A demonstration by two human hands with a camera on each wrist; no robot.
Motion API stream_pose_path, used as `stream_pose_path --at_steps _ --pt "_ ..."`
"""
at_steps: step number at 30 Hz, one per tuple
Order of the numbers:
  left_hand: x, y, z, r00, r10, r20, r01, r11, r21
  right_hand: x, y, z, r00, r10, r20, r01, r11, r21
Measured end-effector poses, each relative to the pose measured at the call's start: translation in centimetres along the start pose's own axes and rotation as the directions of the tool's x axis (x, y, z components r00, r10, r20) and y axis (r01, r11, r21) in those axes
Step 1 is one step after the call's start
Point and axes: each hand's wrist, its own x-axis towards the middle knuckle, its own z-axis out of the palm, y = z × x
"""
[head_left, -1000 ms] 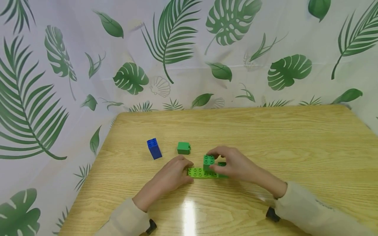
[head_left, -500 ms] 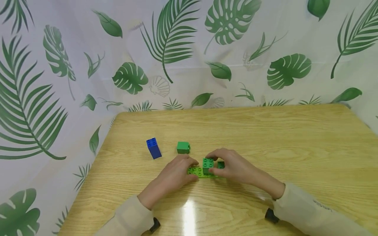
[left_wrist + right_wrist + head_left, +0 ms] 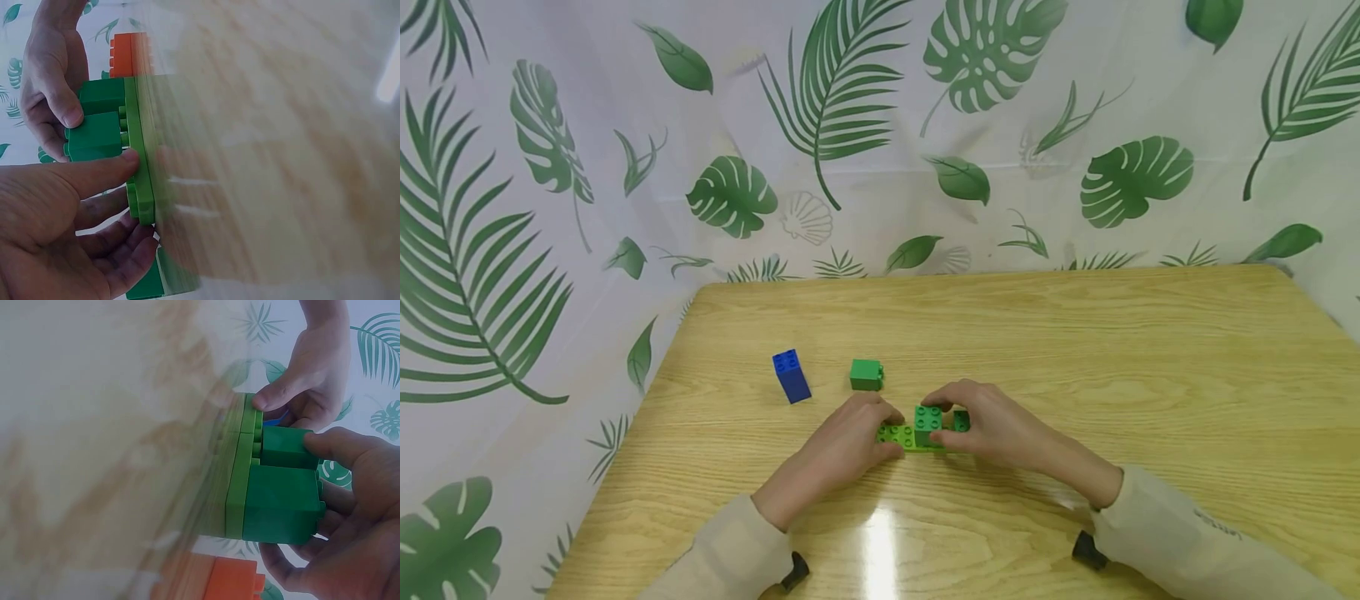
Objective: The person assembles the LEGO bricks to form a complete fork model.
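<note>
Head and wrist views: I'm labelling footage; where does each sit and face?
Head: head-worn, facing forward and down at the table; left hand, right hand, sleeves show.
Left wrist: worn there, facing the lime base; both hands show.
Right wrist: worn there, facing the held green brick; both hands show.
Wrist views share an orange piece.

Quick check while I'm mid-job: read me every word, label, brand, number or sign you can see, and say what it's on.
Nothing can be read for certain.
Right sleeve: a short line of dark lettering, too small and blurred to read.
Held green brick, light green base, loose green brick, blue brick, orange brick: no readable text.
Leaf-print cloth: pictures only, no words visible.
</note>
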Motion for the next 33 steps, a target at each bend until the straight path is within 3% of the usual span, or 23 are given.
stream_pose_path --at_steps 16,28,33 --pt "0.21 0.16 -0.03 1.0 -0.005 0.015 0.005 1.0 -0.004 -0.02 0.01 -0.14 1.0 0.009 0.026 -0.009 1.0 -0.008" --pt "0.29 0.16 0.03 1.0 -0.011 0.014 0.011 1.0 -0.002 0.03 -0.18 -0.24 0.998 -0.054 0.019 0.055 0.998 -0.043" --pt "0.26 0.2 -0.01 1.0 -0.011 0.014 0.011 1.0 -0.006 0.1 -0.36 -0.25 0.999 -0.045 0.016 0.046 0.998 -0.046"
